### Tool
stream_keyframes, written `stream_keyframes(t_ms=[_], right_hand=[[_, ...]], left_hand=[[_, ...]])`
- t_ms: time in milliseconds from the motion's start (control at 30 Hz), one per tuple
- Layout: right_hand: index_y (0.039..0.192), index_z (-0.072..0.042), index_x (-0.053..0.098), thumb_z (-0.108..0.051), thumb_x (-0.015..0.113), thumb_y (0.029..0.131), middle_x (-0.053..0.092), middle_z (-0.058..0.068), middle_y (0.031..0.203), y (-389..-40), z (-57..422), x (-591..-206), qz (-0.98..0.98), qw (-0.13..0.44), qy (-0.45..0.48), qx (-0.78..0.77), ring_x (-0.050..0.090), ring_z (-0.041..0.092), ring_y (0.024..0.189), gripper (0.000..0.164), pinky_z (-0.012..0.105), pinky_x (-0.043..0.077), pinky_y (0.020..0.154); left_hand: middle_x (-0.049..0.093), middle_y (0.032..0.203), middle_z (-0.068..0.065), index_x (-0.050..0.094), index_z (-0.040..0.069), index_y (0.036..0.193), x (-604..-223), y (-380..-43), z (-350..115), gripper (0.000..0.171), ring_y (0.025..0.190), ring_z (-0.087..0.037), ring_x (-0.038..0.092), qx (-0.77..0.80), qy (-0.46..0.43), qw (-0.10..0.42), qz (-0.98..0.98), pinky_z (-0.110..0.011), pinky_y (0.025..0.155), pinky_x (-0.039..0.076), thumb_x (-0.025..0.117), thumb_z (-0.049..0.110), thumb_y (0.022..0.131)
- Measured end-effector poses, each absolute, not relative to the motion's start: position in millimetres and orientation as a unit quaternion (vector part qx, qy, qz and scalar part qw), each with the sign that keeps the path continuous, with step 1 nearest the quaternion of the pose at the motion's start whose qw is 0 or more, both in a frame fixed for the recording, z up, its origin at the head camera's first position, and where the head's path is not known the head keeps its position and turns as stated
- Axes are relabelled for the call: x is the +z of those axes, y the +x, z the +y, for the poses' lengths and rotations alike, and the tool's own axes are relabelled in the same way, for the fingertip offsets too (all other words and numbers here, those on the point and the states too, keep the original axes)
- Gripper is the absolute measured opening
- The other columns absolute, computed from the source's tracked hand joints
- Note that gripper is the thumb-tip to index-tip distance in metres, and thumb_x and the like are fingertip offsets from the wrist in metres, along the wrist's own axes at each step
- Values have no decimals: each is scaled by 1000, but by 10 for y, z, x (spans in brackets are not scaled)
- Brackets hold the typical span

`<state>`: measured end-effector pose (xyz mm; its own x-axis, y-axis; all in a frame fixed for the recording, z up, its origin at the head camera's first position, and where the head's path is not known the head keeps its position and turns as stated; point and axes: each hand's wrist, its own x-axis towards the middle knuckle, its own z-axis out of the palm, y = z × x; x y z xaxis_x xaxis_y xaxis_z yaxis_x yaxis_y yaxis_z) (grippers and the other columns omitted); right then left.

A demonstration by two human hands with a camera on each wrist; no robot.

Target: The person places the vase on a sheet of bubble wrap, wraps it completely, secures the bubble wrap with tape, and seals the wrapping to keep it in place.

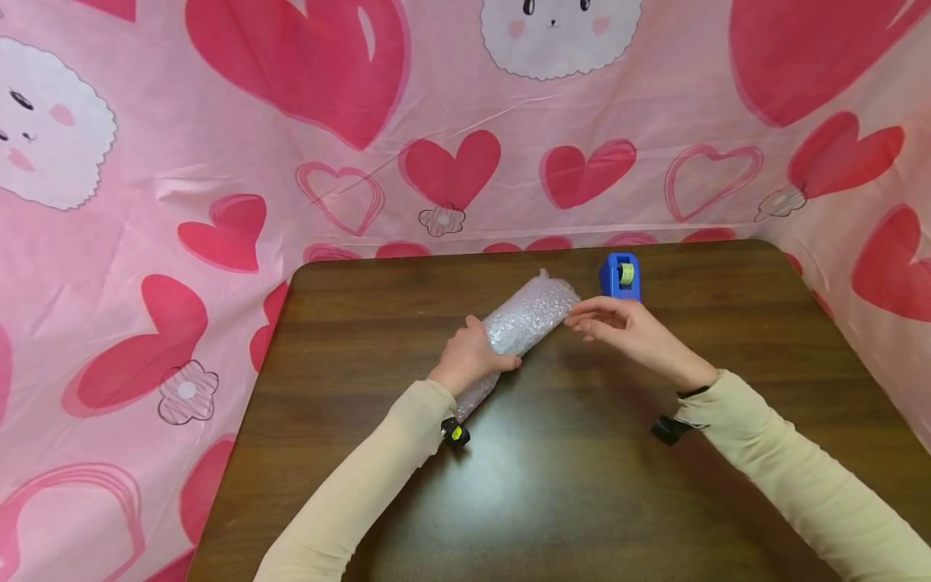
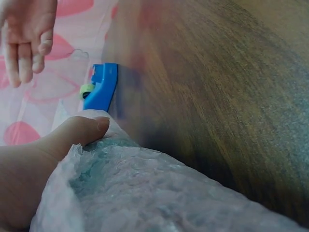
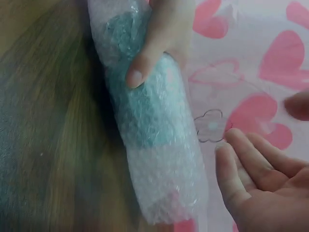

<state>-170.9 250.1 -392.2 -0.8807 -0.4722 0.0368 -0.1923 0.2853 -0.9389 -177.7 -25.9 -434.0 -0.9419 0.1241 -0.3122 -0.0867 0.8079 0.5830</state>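
A long roll of bubble wrap (image 1: 534, 311) lies slanted over the table, with something pale teal showing through its layers in the right wrist view. My left hand (image 1: 473, 356) grips it around the middle, thumb along the near side and fingers over the top. In the left wrist view the crumpled wrap (image 2: 159, 188) fills the foreground. Near the roll's far end is my right hand (image 1: 618, 327), fingers loosely extended and holding nothing. The right wrist view shows its fingers (image 3: 256, 162) beside the wrapped roll (image 3: 159, 130), apart from it.
A blue tape dispenser (image 1: 621, 276) with a roll of yellowish tape stands at the table's back, just beyond my right hand. The dark wooden table (image 1: 582, 485) backs onto a pink cloth (image 1: 509, 105) printed with hearts, which also rises along both sides.
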Motion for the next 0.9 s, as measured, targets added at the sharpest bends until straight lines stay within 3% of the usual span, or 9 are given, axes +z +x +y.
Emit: stream_keyframes(t_ms=[133,233,500,800,900], right_hand=[[118,6,67,-14,55,108,75,12,107,-1678,2395,-3890,804,84,-201,-553,71,11,94,25,26,57,79],[109,2,69,-19,60,106,74,14,98,-1673,2295,-3897,824,52,-164,-540,69,12,87,22,25,55,76],[121,5,61,-3,67,100,70,25,91,-1722,2015,-4050,794,29,-161,-586,68,13,79,24,21,54,76],[120,8,62,3,66,98,72,2,85,-1738,1719,-4235,738,-3,-165,-654,67,10,81,23,25,56,76],[119,7,62,1,66,98,73,8,86,-1726,1666,-4298,738,-6,-156,-656,65,11,80,21,25,54,75]], left_hand=[[62,118,-26,42,-7,135,-4327,-1775,-255,92,108,-41,66,307,8,169,937,-53,91,56,89,48,77],[63,117,-26,42,-6,135,-4322,-1774,-259,93,107,-41,66,303,4,168,938,-54,90,56,89,49,77],[63,117,-26,43,-6,135,-4329,-1773,-254,94,105,-41,67,298,1,171,939,-55,88,57,89,50,76],[64,117,-25,42,-5,136,-4356,-1799,-246,96,105,-41,67,294,-6,175,940,-53,88,57,88,53,76],[63,119,-26,41,-6,139,-4352,-1799,-243,97,108,-42,66,296,-7,177,938,-53,89,57,88,52,77]])
